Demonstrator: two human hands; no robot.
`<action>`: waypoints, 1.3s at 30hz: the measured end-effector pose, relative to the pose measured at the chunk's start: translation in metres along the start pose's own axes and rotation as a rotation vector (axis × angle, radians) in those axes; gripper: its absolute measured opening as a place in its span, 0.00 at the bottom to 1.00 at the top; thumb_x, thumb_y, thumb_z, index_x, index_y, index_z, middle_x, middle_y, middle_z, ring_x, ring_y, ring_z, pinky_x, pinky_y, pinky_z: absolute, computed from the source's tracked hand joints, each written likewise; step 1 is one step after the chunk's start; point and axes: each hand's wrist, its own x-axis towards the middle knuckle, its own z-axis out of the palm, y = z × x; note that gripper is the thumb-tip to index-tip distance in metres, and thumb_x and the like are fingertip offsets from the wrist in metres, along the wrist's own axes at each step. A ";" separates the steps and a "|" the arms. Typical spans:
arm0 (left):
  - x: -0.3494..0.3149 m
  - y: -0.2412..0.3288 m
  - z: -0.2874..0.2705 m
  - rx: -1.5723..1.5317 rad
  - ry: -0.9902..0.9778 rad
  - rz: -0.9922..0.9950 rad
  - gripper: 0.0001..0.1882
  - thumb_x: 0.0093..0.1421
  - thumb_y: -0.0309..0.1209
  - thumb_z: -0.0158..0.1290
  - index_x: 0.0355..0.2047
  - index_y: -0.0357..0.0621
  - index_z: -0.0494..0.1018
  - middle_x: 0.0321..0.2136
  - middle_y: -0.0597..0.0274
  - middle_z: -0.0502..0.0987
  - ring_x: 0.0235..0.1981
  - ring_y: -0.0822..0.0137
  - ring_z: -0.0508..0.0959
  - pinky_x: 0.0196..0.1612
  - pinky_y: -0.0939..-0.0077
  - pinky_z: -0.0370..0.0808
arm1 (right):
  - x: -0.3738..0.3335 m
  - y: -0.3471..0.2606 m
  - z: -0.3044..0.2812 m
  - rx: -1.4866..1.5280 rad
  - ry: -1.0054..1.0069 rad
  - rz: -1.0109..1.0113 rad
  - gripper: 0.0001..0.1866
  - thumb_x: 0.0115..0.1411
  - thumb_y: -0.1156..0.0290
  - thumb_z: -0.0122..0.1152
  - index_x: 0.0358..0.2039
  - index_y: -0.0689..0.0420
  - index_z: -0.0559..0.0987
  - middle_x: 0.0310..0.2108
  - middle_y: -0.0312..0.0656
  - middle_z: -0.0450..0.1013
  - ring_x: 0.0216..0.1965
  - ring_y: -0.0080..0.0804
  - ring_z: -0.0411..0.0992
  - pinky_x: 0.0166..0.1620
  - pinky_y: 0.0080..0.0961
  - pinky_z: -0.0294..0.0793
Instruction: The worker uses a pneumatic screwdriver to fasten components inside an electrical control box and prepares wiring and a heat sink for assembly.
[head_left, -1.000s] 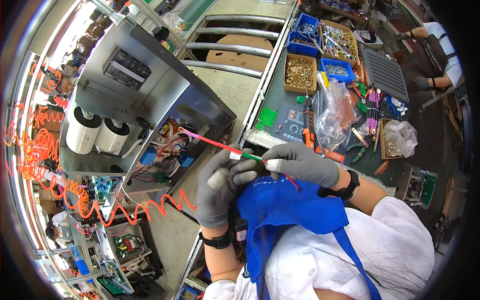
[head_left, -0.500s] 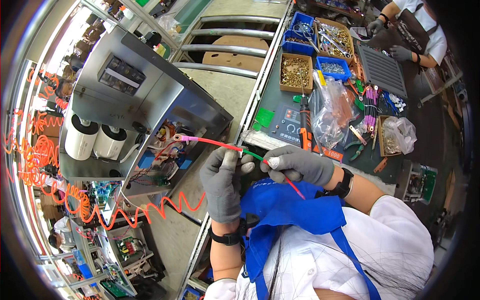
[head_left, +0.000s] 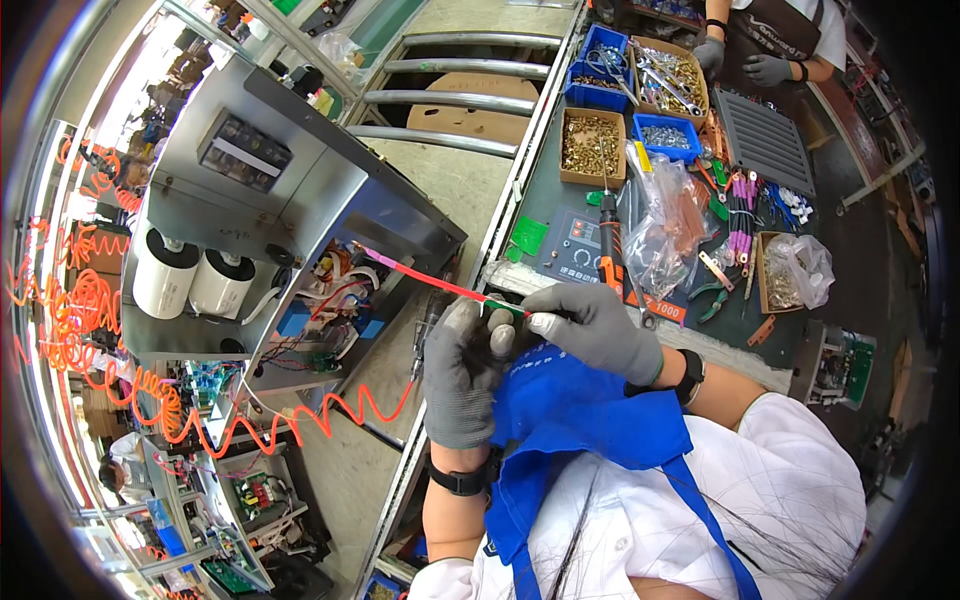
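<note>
A red cable (head_left: 430, 281) runs from my hands up and left, its pinkish-purple end (head_left: 374, 256) in front of the open metal cabinet (head_left: 300, 210). My left hand (head_left: 465, 375), in a grey knit glove, is closed around the cable beside a short green sleeve (head_left: 507, 308). Thumb and fingers of my right hand (head_left: 600, 330), gloved alike, pinch the cable at the sleeve's right end. The tail of the cable past my right hand is hidden. Wires and small parts show inside the cabinet behind the cable's far end.
On the bench to the right lie a cordless screwdriver (head_left: 609, 245), plastic bags (head_left: 665, 230), green-handled pliers (head_left: 713, 305) and boxes of screws (head_left: 590, 145). A coiled orange air hose (head_left: 330, 418) hangs at left. Metal rollers (head_left: 460, 66) lie ahead. A co-worker's gloved hands (head_left: 768, 70) are at far right.
My hands have come closer together, the left shifting right and its fingers covering more cable. The cable's far end has moved slightly right and up. The co-worker has moved left.
</note>
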 end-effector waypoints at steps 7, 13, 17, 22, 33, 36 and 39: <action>-0.001 0.005 0.011 -0.019 0.056 0.036 0.18 0.69 0.35 0.49 0.53 0.34 0.69 0.43 0.56 0.76 0.47 0.65 0.79 0.49 0.78 0.78 | 0.000 -0.017 0.000 -0.575 0.222 -0.386 0.10 0.55 0.76 0.67 0.39 0.59 0.82 0.27 0.48 0.77 0.27 0.43 0.78 0.30 0.31 0.76; 0.004 0.014 0.022 0.133 0.108 0.033 0.24 0.66 0.28 0.53 0.59 0.31 0.63 0.49 0.51 0.75 0.45 0.64 0.80 0.45 0.74 0.81 | 0.002 -0.025 -0.002 -0.711 0.223 -0.437 0.12 0.52 0.76 0.68 0.39 0.57 0.82 0.27 0.46 0.77 0.25 0.44 0.77 0.27 0.33 0.76; 0.005 0.007 0.020 0.321 0.170 0.219 0.25 0.64 0.26 0.56 0.59 0.30 0.64 0.40 0.56 0.77 0.40 0.70 0.80 0.42 0.76 0.82 | 0.002 -0.025 -0.002 -0.754 0.216 -0.488 0.12 0.51 0.76 0.68 0.38 0.55 0.82 0.27 0.45 0.78 0.25 0.43 0.77 0.27 0.33 0.76; 0.007 0.004 0.016 0.324 0.194 0.229 0.25 0.62 0.24 0.57 0.58 0.30 0.65 0.38 0.58 0.78 0.38 0.72 0.79 0.42 0.75 0.82 | -0.001 -0.025 -0.001 -0.801 0.173 -0.435 0.11 0.51 0.75 0.67 0.38 0.54 0.82 0.26 0.43 0.77 0.25 0.42 0.77 0.27 0.34 0.76; 0.011 0.007 0.013 0.272 0.170 0.137 0.21 0.62 0.23 0.54 0.56 0.31 0.66 0.37 0.60 0.76 0.34 0.73 0.77 0.39 0.79 0.78 | -0.002 -0.021 0.002 -0.190 0.021 0.061 0.12 0.58 0.72 0.66 0.43 0.58 0.83 0.27 0.39 0.79 0.23 0.20 0.73 0.27 0.22 0.71; 0.013 0.008 0.010 0.147 0.127 0.091 0.20 0.63 0.23 0.52 0.55 0.32 0.66 0.35 0.61 0.75 0.32 0.72 0.75 0.37 0.79 0.76 | 0.003 -0.023 0.002 0.161 -0.055 0.283 0.12 0.62 0.69 0.64 0.44 0.61 0.83 0.27 0.35 0.78 0.22 0.14 0.68 0.25 0.16 0.66; 0.016 0.007 0.007 0.059 0.114 0.016 0.20 0.63 0.24 0.52 0.54 0.33 0.66 0.34 0.61 0.74 0.31 0.72 0.74 0.37 0.78 0.75 | 0.006 -0.028 -0.005 0.246 -0.137 0.449 0.14 0.64 0.67 0.63 0.44 0.62 0.83 0.29 0.35 0.78 0.21 0.12 0.66 0.23 0.14 0.63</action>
